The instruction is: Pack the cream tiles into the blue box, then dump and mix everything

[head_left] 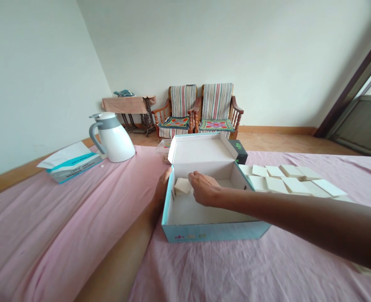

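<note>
A light-blue cardboard box (pixel 215 233) with a white inside stands on the pink cloth, its lid (pixel 201 149) tipped back. My left hand (pixel 163 184) is against the box's left wall, gripping its side; most of its fingers are hidden. Inside the box, my right hand (pixel 203 187) is closed, fingers curled together above the floor. Whatever those fingers hold is hidden. Just left of them, a small stack of square white pieces (pixel 182 185) lies by the box's left wall. More white squares (pixel 275 184) lie in rows to the right of the box, partly behind my right forearm.
A white and grey jug (pixel 118 140) and a tissue pack (pixel 74 161) stand at the left. Behind the box are a black box (pixel 239 152) and a clear plastic container (pixel 163 146). Two wooden armchairs (pixel 217 100) and a cloth-covered table (pixel 125 105) stand by the wall.
</note>
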The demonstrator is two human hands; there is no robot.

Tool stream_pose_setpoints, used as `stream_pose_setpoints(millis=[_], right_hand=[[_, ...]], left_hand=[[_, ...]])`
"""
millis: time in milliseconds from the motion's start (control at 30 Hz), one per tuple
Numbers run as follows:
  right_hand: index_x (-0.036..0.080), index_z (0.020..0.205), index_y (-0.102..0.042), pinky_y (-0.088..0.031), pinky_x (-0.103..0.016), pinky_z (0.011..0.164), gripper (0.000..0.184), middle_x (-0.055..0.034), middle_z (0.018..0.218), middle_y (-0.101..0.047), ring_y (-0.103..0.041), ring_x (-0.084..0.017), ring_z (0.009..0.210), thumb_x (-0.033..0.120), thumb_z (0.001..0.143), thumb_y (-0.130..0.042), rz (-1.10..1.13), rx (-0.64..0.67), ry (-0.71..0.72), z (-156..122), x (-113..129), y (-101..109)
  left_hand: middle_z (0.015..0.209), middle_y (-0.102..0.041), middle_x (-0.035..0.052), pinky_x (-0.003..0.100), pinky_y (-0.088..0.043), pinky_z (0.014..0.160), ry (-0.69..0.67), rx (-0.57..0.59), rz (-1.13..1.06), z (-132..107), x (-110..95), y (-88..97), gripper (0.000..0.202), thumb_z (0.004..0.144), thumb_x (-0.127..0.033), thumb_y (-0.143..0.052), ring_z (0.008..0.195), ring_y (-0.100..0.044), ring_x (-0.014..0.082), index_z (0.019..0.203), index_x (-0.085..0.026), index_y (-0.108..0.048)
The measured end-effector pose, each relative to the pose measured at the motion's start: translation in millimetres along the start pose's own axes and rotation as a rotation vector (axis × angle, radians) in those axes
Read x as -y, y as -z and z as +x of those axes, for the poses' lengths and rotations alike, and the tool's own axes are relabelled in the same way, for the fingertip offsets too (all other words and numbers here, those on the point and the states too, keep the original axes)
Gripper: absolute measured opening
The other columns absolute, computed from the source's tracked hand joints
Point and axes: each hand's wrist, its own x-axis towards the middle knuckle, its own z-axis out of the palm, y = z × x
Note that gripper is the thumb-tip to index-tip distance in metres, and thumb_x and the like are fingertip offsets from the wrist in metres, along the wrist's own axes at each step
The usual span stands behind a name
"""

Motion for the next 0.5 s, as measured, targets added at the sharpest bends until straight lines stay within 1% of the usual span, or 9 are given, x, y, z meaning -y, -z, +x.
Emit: stream_pose_setpoints(millis=[67, 133, 200, 233, 267, 333, 400, 433, 500], right_hand=[[0.014, 0.102, -0.060, -0.049, -0.033, 0.070, 0.032, -0.0158, 0.099, -0.067, -0.066, -0.029, 0.091, 0.006, 0.072, -0.052, -0.028, 0.029, 0.032, -7.8, -2.9, 5.0], [0.015, 0.099, -0.061, -0.048, -0.032, 0.071, 0.029, -0.0147, 0.097, -0.068, -0.066, -0.027, 0.091, 0.007, 0.073, -0.050, -0.042, 0.035, 0.046, -12.3, -6.8, 6.9], [0.015, 0.099, -0.060, -0.047, -0.032, 0.074, 0.025, -0.0151, 0.100, -0.068, -0.065, -0.027, 0.094, 0.013, 0.076, -0.051, -0.040, 0.002, 0.036, -13.3, -9.7, 5.5], [0.014, 0.100, -0.060, -0.047, -0.033, 0.075, 0.024, -0.0153, 0.101, -0.068, -0.065, -0.027, 0.094, 0.019, 0.078, -0.052, -0.033, -0.017, 0.025, -12.7, -10.3, 3.9], [0.014, 0.101, -0.059, -0.048, -0.034, 0.076, 0.026, -0.0153, 0.101, -0.067, -0.065, -0.027, 0.095, 0.027, 0.079, -0.053, -0.024, -0.038, 0.010, -11.5, -9.8, 1.9], [0.014, 0.102, -0.057, -0.048, -0.036, 0.078, 0.037, -0.0158, 0.104, -0.065, -0.063, -0.028, 0.095, 0.043, 0.079, -0.054, -0.014, -0.087, -0.007, -7.6, -6.0, -2.3], [0.014, 0.104, -0.055, -0.049, -0.039, 0.079, 0.049, -0.0167, 0.107, -0.063, -0.061, -0.030, 0.098, 0.054, 0.076, -0.053, -0.025, -0.140, -0.005, -2.5, 0.7, -5.9], [0.014, 0.105, -0.054, -0.049, -0.041, 0.079, 0.053, -0.0170, 0.108, -0.061, -0.060, -0.030, 0.100, 0.057, 0.074, -0.054, -0.033, -0.158, 0.000, 0.2, 4.5, -7.1], [0.014, 0.108, -0.052, -0.049, -0.043, 0.081, 0.057, -0.0173, 0.110, -0.061, -0.058, -0.032, 0.104, 0.056, 0.070, -0.059, -0.048, -0.160, 0.004, 5.6, 11.3, -7.3]], left_hand=[[0.089, -0.066, 0.0058, 0.030, -0.049, 0.072, 0.005, 0.007, -0.004, -0.8, -0.2, -0.5, 0.027, 0.086, -0.037, -0.040, 0.079, -0.058, 0.0199, 0.089, -0.017, -0.059], [0.089, -0.067, 0.0058, 0.029, -0.049, 0.070, 0.020, 0.020, -0.018, -1.8, -2.7, -1.1, 0.027, 0.085, -0.038, -0.042, 0.079, -0.058, 0.0201, 0.091, -0.018, -0.060], [0.089, -0.068, 0.0058, 0.029, -0.050, 0.069, 0.054, 0.012, -0.045, -2.7, -6.0, -1.7, 0.028, 0.084, -0.040, -0.042, 0.080, -0.059, 0.0208, 0.091, -0.019, -0.061], [0.089, -0.068, 0.0055, 0.029, -0.050, 0.070, 0.065, 0.004, -0.050, -2.8, -7.2, -1.8, 0.028, 0.084, -0.040, -0.042, 0.081, -0.060, 0.0210, 0.090, -0.019, -0.061], [0.088, -0.068, 0.0051, 0.029, -0.050, 0.070, 0.066, -0.006, -0.047, -2.7, -7.9, -1.7, 0.028, 0.084, -0.039, -0.042, 0.080, -0.060, 0.0210, 0.089, -0.019, -0.061], [0.085, -0.068, 0.0045, 0.030, -0.050, 0.073, 0.041, -0.019, -0.019, -1.8, -7.0, -1.2, 0.027, 0.084, -0.038, -0.042, 0.078, -0.060, 0.0208, 0.087, -0.019, -0.061], [0.085, -0.068, 0.0047, 0.032, -0.050, 0.076, 0.008, -0.027, 0.011, -0.2, -3.4, -0.3, 0.026, 0.084, -0.038, -0.041, 0.078, -0.060, 0.0209, 0.086, -0.020, -0.061], [0.086, -0.068, 0.0050, 0.032, -0.049, 0.078, 0.002, -0.036, 0.018, 0.7, -1.1, 0.2, 0.026, 0.084, -0.038, -0.041, 0.079, -0.059, 0.0211, 0.085, -0.020, -0.060], [0.087, -0.068, 0.0056, 0.032, -0.048, 0.081, -0.012, -0.054, 0.030, 2.3, 3.6, 0.9, 0.026, 0.084, -0.039, -0.042, 0.081, -0.059, 0.0213, 0.082, -0.020, -0.060]])
